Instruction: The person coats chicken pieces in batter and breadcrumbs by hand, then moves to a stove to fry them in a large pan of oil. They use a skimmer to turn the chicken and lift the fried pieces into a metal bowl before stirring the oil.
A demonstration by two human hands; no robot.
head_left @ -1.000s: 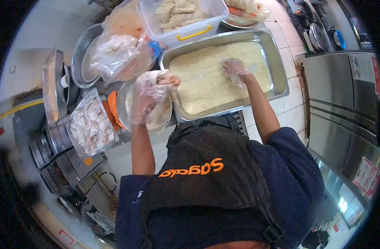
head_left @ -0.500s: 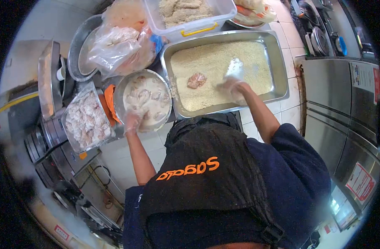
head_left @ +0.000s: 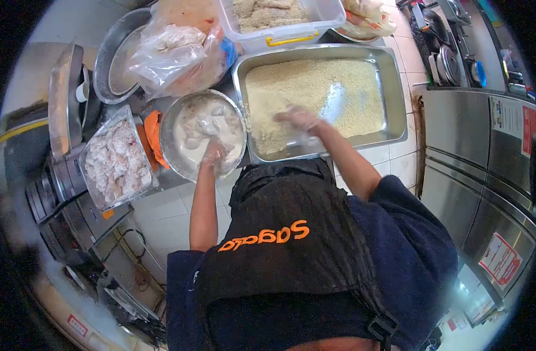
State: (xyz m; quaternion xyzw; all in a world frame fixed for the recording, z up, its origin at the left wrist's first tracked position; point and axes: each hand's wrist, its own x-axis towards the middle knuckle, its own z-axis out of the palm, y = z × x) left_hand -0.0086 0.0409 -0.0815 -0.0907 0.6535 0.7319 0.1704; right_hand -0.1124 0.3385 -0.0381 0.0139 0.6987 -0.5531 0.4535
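Note:
In the head view my left hand (head_left: 214, 154), in a clear plastic glove, is inside the round metal bowl (head_left: 168, 140). Its fingers dip into white batter (head_left: 189, 153) among wet meat pieces (head_left: 212, 124), so their closing is hidden. My right hand (head_left: 303, 120), also in a clear glove, reaches low over the pale breadcrumbs (head_left: 356, 88) in a deep steel tray (head_left: 401, 99). Its fingers are stretched out to the left, slightly blurred, and hold nothing I can see. No bare meat shows on the crumbs.
A clear tub of flour-coated pieces (head_left: 119, 161) stands left of the bowl, with an orange cloth (head_left: 153, 131) between. Behind are a plastic bag (head_left: 174, 58), a grey basin (head_left: 104, 64) and a yellow-handled plastic box (head_left: 332, 14). A steel fridge (head_left: 455, 126) stands right.
My right hand has moved left across the crumbs, and the pink meat piece there is no longer visible. My left hand has moved right and deeper into the bowl.

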